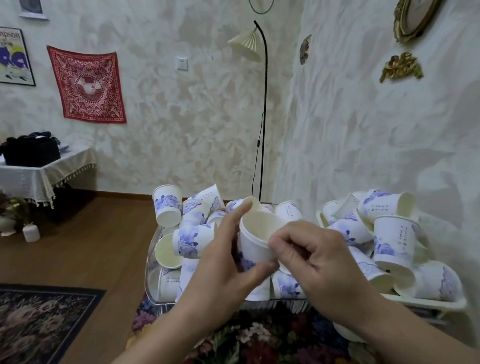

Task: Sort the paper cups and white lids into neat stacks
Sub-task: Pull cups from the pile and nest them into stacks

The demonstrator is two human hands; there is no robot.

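A white paper cup (255,239) with blue flower print is held upright above a clear tray (151,263). My left hand (222,268) grips its side, thumb low on the wall and forefinger reaching past the far rim. My right hand (315,259) pinches the cup's near right rim with curled fingers. Several loose cups (190,236) of the same print lie jumbled in the clear tray below. More cups (392,239) pile up in a white tray (428,301) at the right. I see no separate lids.
A floral cloth (265,349) covers the table under my arms. A black floor lamp (261,112) stands behind the trays by the wall corner. At the left are a wooden floor, a dark rug (28,320), small vases (30,232) and a cloth-covered side table (37,175).
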